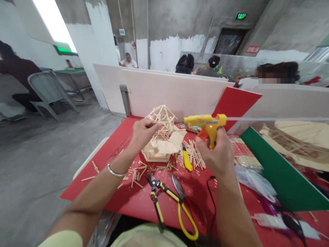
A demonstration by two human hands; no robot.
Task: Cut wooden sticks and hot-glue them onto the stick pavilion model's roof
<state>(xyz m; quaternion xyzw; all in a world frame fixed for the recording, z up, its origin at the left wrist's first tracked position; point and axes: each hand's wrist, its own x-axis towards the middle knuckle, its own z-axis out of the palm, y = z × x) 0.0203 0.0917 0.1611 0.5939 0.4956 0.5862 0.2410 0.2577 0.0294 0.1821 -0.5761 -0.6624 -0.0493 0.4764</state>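
My right hand (218,154) grips a yellow hot glue gun (205,120), held level above the table with its nozzle towards the left. A long translucent glue stick (277,119) runs out of its back, and a small orange light glows on its side. Thumb and fingertips of my left hand (144,132) are pinched together beside the upper frame of a pavilion-like model (164,118) made of thin wooden sticks. Whatever lies in that pinch is too small to make out. Below the frame is the model's planked, many-sided base (157,151).
A yellow utility knife (187,158) lies by loose sticks (195,154). Yellow-and-black pruning shears (156,192) and yellow-handled scissors (183,206) lie nearer me on the red table (138,209). White partitions (167,89) stand behind; a green board (280,175) leans right. Several people sit beyond.
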